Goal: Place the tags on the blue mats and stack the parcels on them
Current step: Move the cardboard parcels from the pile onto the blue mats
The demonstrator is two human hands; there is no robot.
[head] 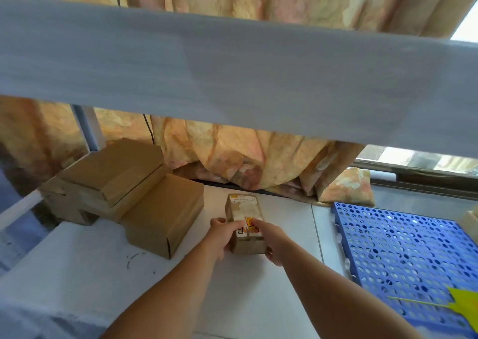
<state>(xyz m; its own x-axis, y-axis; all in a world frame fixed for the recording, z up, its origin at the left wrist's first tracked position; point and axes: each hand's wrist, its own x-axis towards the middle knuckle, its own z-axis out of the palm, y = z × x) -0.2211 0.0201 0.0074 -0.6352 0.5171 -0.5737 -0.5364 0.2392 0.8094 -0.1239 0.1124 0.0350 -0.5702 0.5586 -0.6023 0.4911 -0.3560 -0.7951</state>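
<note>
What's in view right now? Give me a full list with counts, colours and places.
small parcel: one, brown with a labelled top, centre, on the white surface, held at its near end
plain parcels: about three, brown, stacked at left
blue mat: one, perforated, right
yellow tag: one, on the mat's near right corner
curtain: one, orange-patterned, behind
shelf board: one, grey, overhead
left hand: on parcel's left side
right hand: on parcel's right side
</note>
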